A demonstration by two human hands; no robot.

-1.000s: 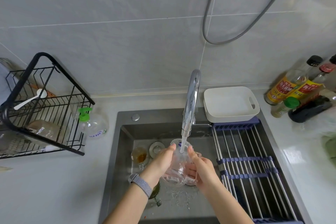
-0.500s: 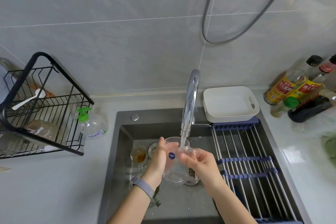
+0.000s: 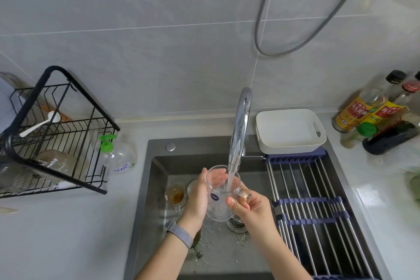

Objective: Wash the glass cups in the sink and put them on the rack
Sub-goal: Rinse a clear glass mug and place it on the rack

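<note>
Over the sink [image 3: 156,188], under the running faucet [image 3: 241,125], a glass cup [image 3: 221,198] held upright, water falling inside. Left hand [image 3: 196,198] wrapped around its left wall, fingers curled on the glass. Right hand [image 3: 252,207] pinching the cup's handle side. Second glass cup [image 3: 174,194] with brown residue standing in the basin at left. Roll-up rack [image 3: 313,202] lying across the sink's right part.

Two bare forearms reach forward from the lower edge, converging: left hand [image 3: 197,198], a grey woven band on its wrist, curled round the side of the glass cup [image 3: 221,198] in a firm grip, right hand [image 3: 252,209] pinching the cup's opposite side, thumb forward.
</note>
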